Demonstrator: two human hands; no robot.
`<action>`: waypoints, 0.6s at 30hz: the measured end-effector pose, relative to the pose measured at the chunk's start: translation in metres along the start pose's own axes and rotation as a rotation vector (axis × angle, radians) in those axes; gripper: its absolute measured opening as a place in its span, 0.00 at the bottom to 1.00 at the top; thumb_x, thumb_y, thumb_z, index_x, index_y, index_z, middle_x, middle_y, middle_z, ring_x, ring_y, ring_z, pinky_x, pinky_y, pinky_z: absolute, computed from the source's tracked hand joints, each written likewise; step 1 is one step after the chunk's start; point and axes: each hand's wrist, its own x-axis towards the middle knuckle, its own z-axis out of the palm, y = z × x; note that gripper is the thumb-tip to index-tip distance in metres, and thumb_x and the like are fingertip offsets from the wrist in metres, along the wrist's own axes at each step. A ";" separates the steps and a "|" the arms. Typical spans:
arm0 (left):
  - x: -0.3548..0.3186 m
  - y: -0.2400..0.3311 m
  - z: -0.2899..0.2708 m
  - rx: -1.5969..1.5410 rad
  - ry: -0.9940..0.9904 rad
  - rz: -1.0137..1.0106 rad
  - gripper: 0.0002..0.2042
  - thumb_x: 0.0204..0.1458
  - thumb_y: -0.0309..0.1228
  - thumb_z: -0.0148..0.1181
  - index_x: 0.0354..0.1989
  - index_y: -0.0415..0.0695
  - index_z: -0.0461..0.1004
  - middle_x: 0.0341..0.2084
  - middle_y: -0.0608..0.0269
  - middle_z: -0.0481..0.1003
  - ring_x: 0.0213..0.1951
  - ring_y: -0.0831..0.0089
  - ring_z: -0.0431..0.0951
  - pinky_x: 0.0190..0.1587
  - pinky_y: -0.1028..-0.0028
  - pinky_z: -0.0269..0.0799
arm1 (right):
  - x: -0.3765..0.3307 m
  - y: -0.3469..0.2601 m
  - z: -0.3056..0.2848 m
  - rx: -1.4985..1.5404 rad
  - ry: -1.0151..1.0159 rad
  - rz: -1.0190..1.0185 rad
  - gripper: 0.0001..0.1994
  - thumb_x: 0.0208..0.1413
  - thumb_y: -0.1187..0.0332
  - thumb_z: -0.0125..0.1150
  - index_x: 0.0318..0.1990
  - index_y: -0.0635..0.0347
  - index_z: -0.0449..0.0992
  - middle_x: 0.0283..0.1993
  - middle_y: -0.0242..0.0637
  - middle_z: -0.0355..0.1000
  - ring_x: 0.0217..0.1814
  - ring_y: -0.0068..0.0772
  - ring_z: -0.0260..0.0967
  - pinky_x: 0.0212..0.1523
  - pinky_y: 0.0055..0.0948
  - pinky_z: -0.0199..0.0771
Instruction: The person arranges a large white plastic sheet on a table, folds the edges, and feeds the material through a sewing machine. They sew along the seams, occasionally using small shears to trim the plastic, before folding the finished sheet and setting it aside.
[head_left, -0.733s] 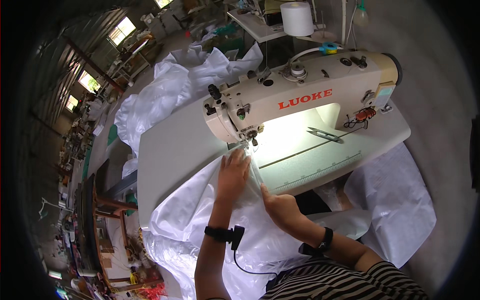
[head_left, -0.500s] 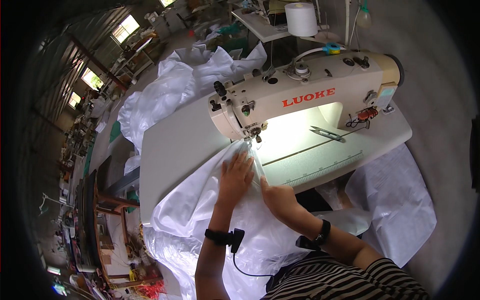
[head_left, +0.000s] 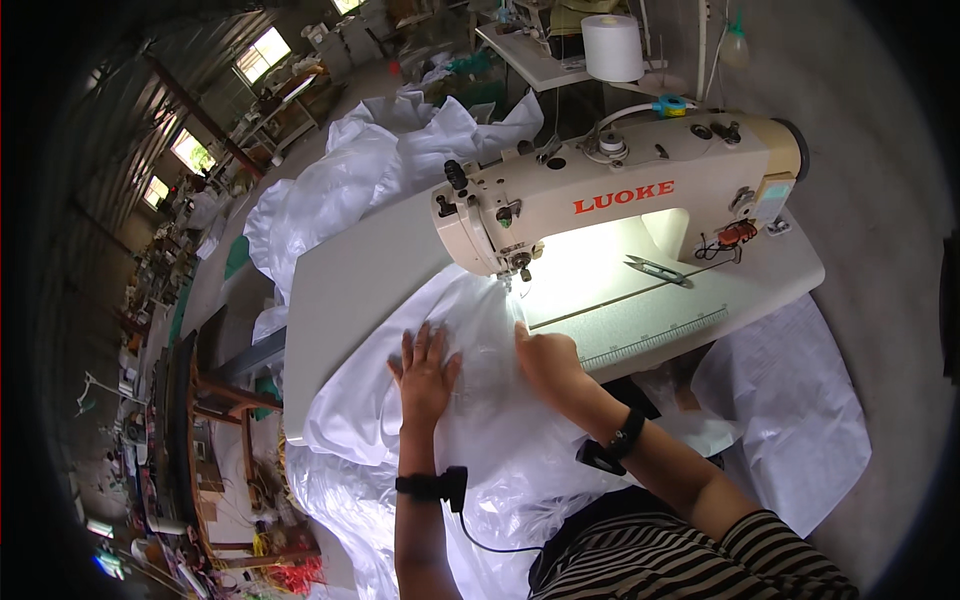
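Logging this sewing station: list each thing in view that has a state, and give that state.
Sewing machine: work light on.
White fabric: spread flat under both hands, edge at the needle.
Left hand: flat, fingers spread.
Right hand: pressing the fabric.
Thread snips: lying unused.
Thread cone: upright.

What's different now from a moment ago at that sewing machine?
Both hands have slid back along the white fabric, away from the needle and toward the person. The left hand now lies flat with fingers spread, further from the machine head; the right hand rests on the fabric edge beside it. The sewing machine, the snips on the table and the thread cone look unmoved.
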 end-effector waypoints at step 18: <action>-0.060 -0.092 -0.010 0.120 0.070 -0.216 0.28 0.59 0.48 0.53 0.68 0.57 0.61 0.69 0.61 0.57 0.71 0.53 0.51 0.65 0.33 0.42 | -0.163 0.034 -0.011 1.185 -0.661 0.102 0.19 0.59 0.60 0.65 0.49 0.69 0.76 0.36 0.36 0.77 0.37 0.23 0.72 0.40 0.27 0.72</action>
